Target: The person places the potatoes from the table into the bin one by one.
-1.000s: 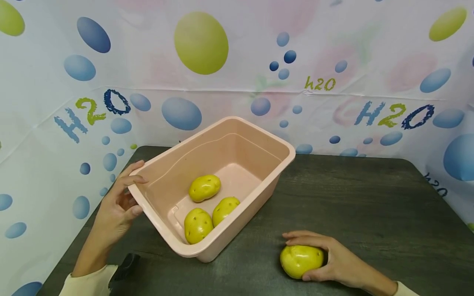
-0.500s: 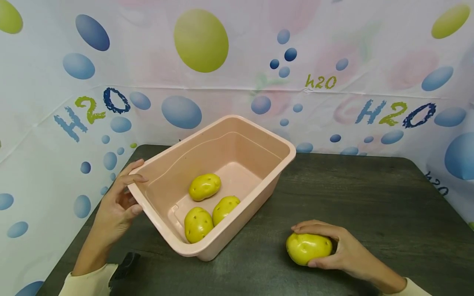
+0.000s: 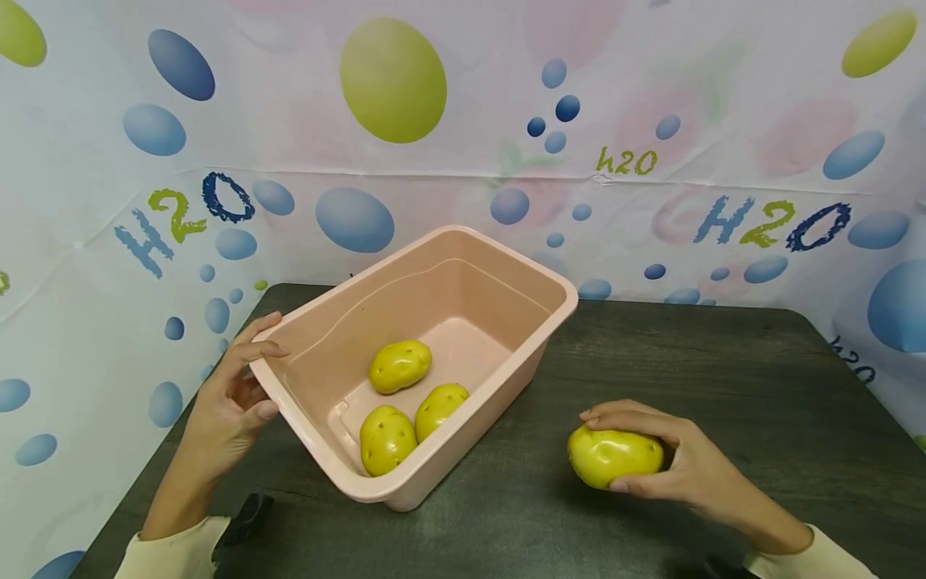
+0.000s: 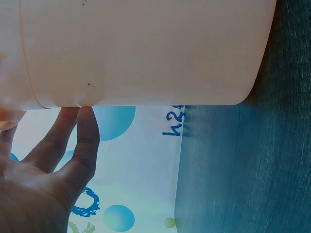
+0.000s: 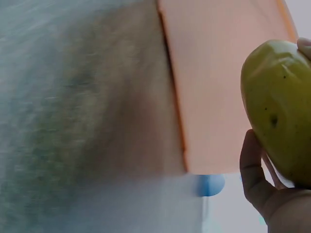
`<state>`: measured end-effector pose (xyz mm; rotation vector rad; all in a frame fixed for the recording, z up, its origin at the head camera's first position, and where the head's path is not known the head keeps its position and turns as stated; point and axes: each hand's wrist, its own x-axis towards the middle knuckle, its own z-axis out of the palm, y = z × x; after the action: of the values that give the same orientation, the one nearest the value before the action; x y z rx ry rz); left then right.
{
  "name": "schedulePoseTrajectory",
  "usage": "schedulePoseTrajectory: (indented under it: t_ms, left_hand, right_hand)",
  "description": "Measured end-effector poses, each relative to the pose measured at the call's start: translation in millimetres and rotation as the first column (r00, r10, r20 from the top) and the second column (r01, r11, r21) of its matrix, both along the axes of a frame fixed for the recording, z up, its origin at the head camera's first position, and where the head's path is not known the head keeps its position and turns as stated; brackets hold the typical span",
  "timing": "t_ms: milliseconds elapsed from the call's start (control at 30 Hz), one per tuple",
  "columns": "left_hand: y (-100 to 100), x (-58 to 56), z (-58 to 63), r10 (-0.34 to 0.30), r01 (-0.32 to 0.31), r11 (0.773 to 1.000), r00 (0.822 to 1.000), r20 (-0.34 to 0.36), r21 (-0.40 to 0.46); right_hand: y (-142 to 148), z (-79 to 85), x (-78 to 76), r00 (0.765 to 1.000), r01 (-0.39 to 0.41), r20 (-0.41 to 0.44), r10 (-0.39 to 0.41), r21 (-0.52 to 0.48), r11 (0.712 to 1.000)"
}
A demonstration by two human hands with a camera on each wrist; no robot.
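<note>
A pink plastic bin (image 3: 427,482) stands at an angle on the dark table, tilted toward the camera. Three yellow potatoes lie inside: one potato (image 3: 400,366) at the back, a second (image 3: 387,440) at the front and a third (image 3: 440,410) partly hidden behind the near wall. My left hand (image 3: 224,402) grips the bin's left rim, fingers over the edge and thumb outside. To the right of the bin, my right hand (image 3: 680,462) holds another yellow potato (image 3: 615,457) between fingers and thumb, raised above the table. That potato (image 5: 282,107) fills the right side of the right wrist view.
The dark wood-grain table (image 3: 709,370) extends right of the bin. A white sheet (image 3: 463,88) printed with blue and green bubbles hangs behind and at the left. A small black object (image 3: 249,515) sits beside the left sleeve.
My right hand has lifted the potato and moved it away from me, slightly to the right. The left hand, the bin and the potatoes inside stay put.
</note>
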<state>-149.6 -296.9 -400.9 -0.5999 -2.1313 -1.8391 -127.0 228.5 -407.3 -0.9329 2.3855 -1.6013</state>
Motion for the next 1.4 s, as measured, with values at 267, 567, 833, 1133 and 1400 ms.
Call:
schedulePoseTrajectory:
  t_ms: [267, 567, 833, 1133, 1400]
  left_hand:
    - [-0.8, -0.6, -0.9, -0.013, 0.013, 1.0, 1.0, 0.007, 0.012]
    - [2.7, 2.9, 4.3, -0.016, 0.016, 1.0, 1.0, -0.009, 0.007]
    - [1.2, 1.8, 3.0, -0.001, 0.001, 1.0, 1.0, -0.001, -0.003]
    - [2.3, 2.0, 3.7, -0.001, 0.001, 1.0, 1.0, -0.007, -0.007]
    - [2.2, 2.1, 4.1, 0.019, -0.02, 0.999, 0.999, -0.037, -0.038]
  right_hand:
    - [-3.1, 24.2, -3.4, 1.0, 0.007, -0.009, -0.007, 0.003, 1.0]
    - [-7.0, 49.5, -7.3, 1.0, -0.013, -0.008, 0.013, 0.013, 1.0]
    - [-13.3, 73.7, -13.9, 1.0, -0.01, -0.006, 0.01, 0.035, 0.999]
    - [-25.4, 95.7, -30.4, 0.999, -0.05, 0.02, 0.05, 0.0, 0.999]
    - [-42.5, 116.7, -62.1, 0.984, -0.139, 0.087, 0.158, -0.195, 0.971]
